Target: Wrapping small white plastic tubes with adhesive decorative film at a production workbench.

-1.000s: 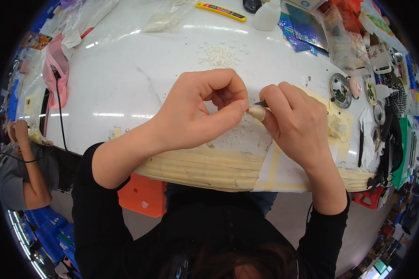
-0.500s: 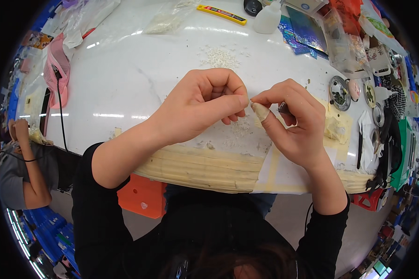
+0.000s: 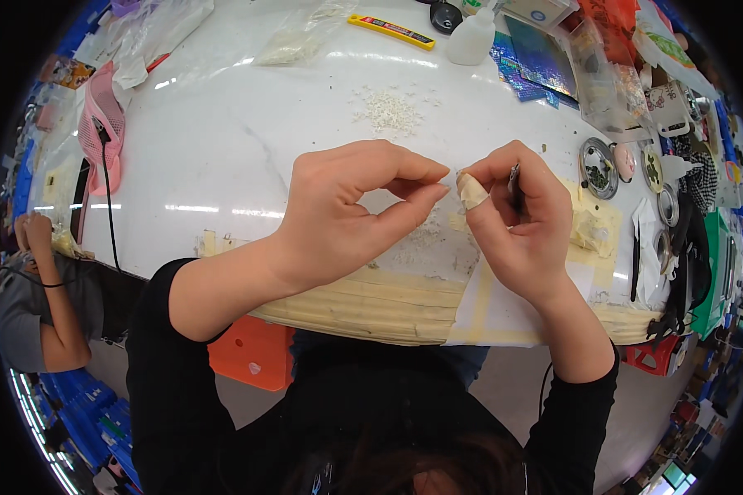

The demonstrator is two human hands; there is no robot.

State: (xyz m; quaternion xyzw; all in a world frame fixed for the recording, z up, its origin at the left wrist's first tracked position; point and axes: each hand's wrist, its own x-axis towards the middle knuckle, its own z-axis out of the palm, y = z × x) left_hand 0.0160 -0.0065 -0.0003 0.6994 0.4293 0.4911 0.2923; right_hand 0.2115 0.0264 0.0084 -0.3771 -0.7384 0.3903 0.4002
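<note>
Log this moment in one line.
left hand: thumb and forefinger tips slightly apart | right hand: dark object in fingers, pale wrap on thumb | table: white bits beyond hands

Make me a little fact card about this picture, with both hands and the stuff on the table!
Left hand: thumb and index tips close together; can't tell if they hold anything tiny
Right hand: curled around a small dark tool
Right thumb: pale wrapping
Table: white
Beyond the hands: scattered white bits
Far side: white bottle
Left side: pink mesh pouch
</note>
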